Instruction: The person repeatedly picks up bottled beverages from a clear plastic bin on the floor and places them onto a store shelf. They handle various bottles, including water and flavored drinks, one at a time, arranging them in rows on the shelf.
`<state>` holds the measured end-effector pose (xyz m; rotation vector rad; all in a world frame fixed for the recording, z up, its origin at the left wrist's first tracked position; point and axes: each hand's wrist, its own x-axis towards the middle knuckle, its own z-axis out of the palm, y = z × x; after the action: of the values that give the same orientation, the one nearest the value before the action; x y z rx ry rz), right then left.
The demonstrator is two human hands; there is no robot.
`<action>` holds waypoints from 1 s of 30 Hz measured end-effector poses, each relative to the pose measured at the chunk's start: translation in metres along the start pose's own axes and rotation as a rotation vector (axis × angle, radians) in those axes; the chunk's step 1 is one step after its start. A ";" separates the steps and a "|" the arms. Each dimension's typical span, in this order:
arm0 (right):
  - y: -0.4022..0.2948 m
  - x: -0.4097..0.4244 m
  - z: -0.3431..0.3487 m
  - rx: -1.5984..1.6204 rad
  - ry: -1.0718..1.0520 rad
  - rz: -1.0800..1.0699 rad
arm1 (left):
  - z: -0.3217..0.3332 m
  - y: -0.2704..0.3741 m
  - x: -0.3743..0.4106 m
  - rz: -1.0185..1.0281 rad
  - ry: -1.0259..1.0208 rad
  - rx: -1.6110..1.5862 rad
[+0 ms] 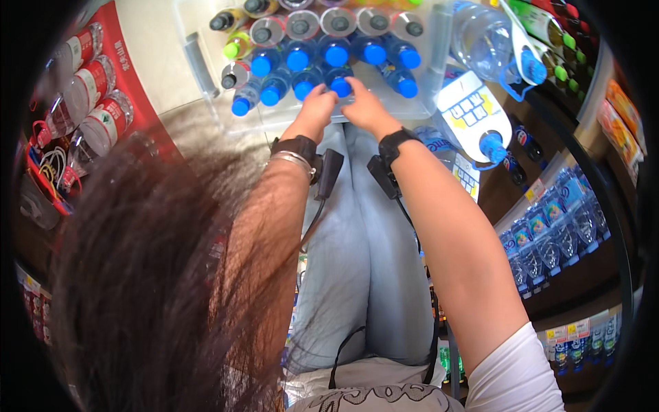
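Note:
A blue-capped plastic bottle stands in the front row of a clear plastic bin, between my two hands. My right hand has its index fingertip against the right side of that cap, with the thumb lower down. From the other side, my left hand reaches in, its fingertips close to this cap and to the neighbouring blue-capped bottle. Whether either hand grips a bottle cannot be told, as the fingers hide the contact. More blue-capped bottles stand behind, and one leans at the right.
Dark-capped bottles fill the bin's back rows. Large water jugs with handles stand close on the right, beside shelves of water bottles. Red-labelled jugs line the left. Loose hair covers much of the lower left.

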<state>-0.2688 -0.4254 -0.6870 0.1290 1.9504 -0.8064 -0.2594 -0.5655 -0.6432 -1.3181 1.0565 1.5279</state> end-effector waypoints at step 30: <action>-0.167 -0.411 -0.198 0.006 0.405 -0.388 | 0.074 -0.010 -0.415 0.379 -0.362 0.115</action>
<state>-0.2766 -0.3397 -0.2091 -0.0948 2.3966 -1.1041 -0.2314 -0.5198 -0.2251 -0.7483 1.1770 1.8664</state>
